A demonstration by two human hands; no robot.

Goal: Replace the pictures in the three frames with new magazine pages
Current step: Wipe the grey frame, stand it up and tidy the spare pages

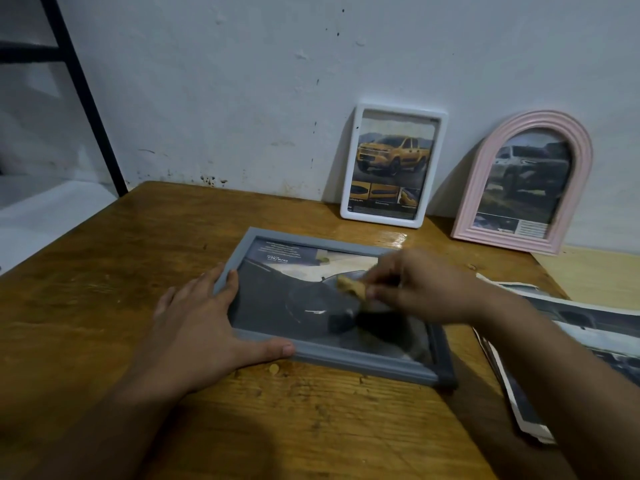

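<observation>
A grey frame lies flat on the wooden table, face up, with a dark car picture in it. My left hand presses flat on its left edge, thumb along the near rail. My right hand hovers over the glass and pinches a small tan wad, blurred. A white frame with a yellow pickup picture leans on the wall. Beside it on the right leans a pink arched frame with a grey truck picture.
A stack of magazine pages lies at the table's right edge, partly under my right forearm. A small tan crumb sits on the table in front of the grey frame. A black metal post stands at the back left.
</observation>
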